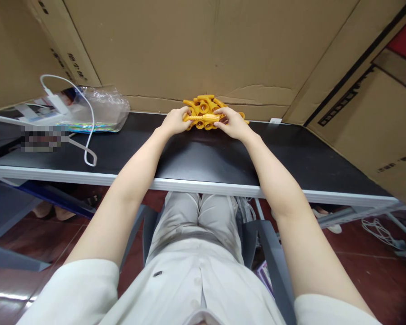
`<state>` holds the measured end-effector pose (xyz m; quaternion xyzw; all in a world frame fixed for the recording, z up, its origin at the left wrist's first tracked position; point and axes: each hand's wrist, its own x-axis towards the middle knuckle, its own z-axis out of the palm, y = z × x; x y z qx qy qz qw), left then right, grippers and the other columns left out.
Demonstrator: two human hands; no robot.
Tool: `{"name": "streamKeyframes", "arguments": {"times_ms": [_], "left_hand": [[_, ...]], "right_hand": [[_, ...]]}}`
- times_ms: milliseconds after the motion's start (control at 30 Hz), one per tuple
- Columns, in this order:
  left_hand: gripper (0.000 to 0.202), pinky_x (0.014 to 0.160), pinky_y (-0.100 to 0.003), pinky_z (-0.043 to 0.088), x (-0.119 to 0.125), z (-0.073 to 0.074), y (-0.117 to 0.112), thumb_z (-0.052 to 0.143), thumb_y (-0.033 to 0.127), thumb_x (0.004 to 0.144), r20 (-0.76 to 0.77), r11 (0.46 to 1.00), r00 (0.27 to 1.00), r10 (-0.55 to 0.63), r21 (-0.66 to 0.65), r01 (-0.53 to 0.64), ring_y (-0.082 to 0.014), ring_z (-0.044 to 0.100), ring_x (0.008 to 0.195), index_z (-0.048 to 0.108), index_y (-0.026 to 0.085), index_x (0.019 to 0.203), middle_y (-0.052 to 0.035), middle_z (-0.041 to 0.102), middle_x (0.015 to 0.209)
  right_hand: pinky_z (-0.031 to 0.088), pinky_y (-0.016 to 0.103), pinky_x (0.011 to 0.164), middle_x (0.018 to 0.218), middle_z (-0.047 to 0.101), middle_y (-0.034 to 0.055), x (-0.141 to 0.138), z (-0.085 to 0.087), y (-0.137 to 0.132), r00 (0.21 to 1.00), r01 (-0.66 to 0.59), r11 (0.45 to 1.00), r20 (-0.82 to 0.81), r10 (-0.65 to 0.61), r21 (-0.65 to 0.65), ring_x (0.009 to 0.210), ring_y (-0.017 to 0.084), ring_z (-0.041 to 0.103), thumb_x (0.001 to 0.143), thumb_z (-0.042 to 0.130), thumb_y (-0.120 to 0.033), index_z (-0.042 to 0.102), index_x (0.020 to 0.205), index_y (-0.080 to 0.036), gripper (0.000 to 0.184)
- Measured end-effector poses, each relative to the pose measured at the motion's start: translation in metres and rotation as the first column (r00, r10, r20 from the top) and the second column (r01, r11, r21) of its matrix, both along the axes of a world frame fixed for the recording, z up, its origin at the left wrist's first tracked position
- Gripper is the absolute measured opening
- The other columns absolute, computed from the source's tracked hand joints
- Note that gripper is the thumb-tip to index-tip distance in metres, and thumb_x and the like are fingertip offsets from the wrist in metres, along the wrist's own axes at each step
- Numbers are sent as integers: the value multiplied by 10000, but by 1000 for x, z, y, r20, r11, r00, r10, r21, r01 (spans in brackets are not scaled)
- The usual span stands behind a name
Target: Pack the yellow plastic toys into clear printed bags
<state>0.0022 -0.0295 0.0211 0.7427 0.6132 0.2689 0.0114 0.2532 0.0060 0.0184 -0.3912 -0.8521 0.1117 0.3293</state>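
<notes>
A yellow plastic piece (203, 118), with a thin ribbed stem on its left and a thicker grooved body on its right, lies level between my hands. My left hand (176, 122) is closed on the stem end, thumb below and fingers above. The thick end sits in the pinch of my right hand (233, 123). Just behind stands a heap of similar yellow plastic pieces (204, 107), several with round cup-like openings facing me. Parts of the heap are hidden by my fingers, and the exact kind of these pieces cannot be made out.
The black table (203, 158) has a pale metal front edge. Cardboard walls (196, 49) rise behind and at the right. On the left lie a clear plastic bag (104, 108) and a white cable (92, 122). Chair arms flank my lap.
</notes>
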Motion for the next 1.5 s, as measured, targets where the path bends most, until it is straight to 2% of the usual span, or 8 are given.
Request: {"name": "streamKeyframes", "arguments": {"times_ms": [167,467,733,967,1067,1200,1367,1500], "left_hand": [[452,1073,-428,495,-2,-1,0,608,347,934,4,1000,1000,8,27,-8,-343,688,1187,711,197,1347,-110,776,1196],[441,1035,-423,511,1,0,-2,598,356,914,-57,998,997,45,53,-42,-365,704,1164,759,209,1298,-106,787,1151],[460,1068,-447,487,0,0,-2,602,316,908,-41,996,998,48,76,-45,-371,680,1210,730,232,1341,-105,772,1166],[491,1081,-474,469,-1,1,-2,599,285,894,-45,996,997,56,70,-53,-383,652,1240,698,234,1372,-117,753,1196],[506,1084,-474,461,1,4,-7,590,269,894,-66,995,997,43,95,-37,-379,648,1253,680,232,1390,-122,739,1235],[495,1073,-468,466,7,7,-13,585,277,903,-86,991,996,27,134,-15,-381,649,1258,664,233,1390,-124,731,1262],[475,1075,-466,473,13,7,-15,606,304,908,-68,991,997,27,132,-18,-387,645,1274,658,242,1377,-120,728,1280],[475,1063,-465,481,13,5,-12,615,332,922,-59,992,997,59,119,-52,-386,652,1262,662,243,1386,-125,730,1299]], "right_hand": [[615,513,994,1353,716,101,0,4,-2,994,45,997,-100,-50,-55,1062,304,713,873,773,-641,680,1335,-269,601],[618,509,1010,1260,758,112,0,3,-1,988,34,996,-144,-46,-82,1046,306,733,840,789,-690,716,1291,-247,637],[658,524,930,943,742,67,-10,1,-6,937,-4,967,-338,-85,-254,935,301,774,877,759,-711,734,1173,-258,542],[670,499,926,1083,755,93,-3,3,-6,934,-90,962,-357,-9,-259,1042,298,759,709,941,-631,722,1141,-252,616],[680,461,828,902,743,74,-2,6,-11,914,-117,949,-406,-13,-294,875,270,767,731,862,-781,716,992,-242,616],[644,400,641,666,656,56,-4,7,-15,908,-121,923,-417,-46,-365,647,233,711,711,679,-992,657,801,-238,760],[606,410,551,551,581,43,-7,-4,-3,904,-94,888,-413,-113,-450,546,239,657,729,477,-1086,696,809,-226,890],[619,384,574,662,663,63,-3,-3,0,910,-75,835,-380,-166,-545,587,229,696,811,471,-1031,711,916,-209,863]]}}
